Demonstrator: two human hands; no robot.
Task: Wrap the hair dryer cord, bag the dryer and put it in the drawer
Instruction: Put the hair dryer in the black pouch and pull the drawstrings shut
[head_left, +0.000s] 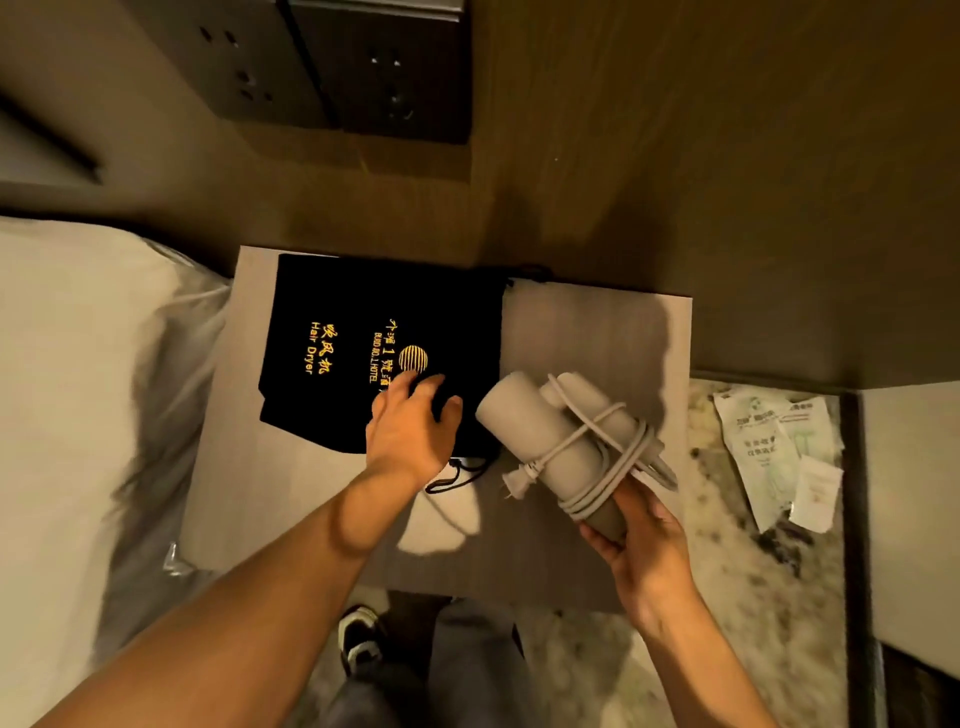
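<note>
A pale grey hair dryer (524, 415) lies tilted over the bedside table (597, 332), its white cord (597, 441) wound around the folded body, plug (519, 475) sticking out to the left. My right hand (639, 540) grips the dryer's handle end from below. A black drawstring bag (337, 312) with gold "Hair Dryer" lettering lies flat on the table's left half, its drawstring (457, 475) trailing at the near edge. My left hand (410, 426) rests on the bag's near right corner, fingers spread.
A bed with white bedding (78, 389) borders the table on the left. Paper packets (779, 457) lie on the speckled floor at the right. Dark socket panels (337, 67) are on the wall behind. My shoe (358, 639) shows below the table.
</note>
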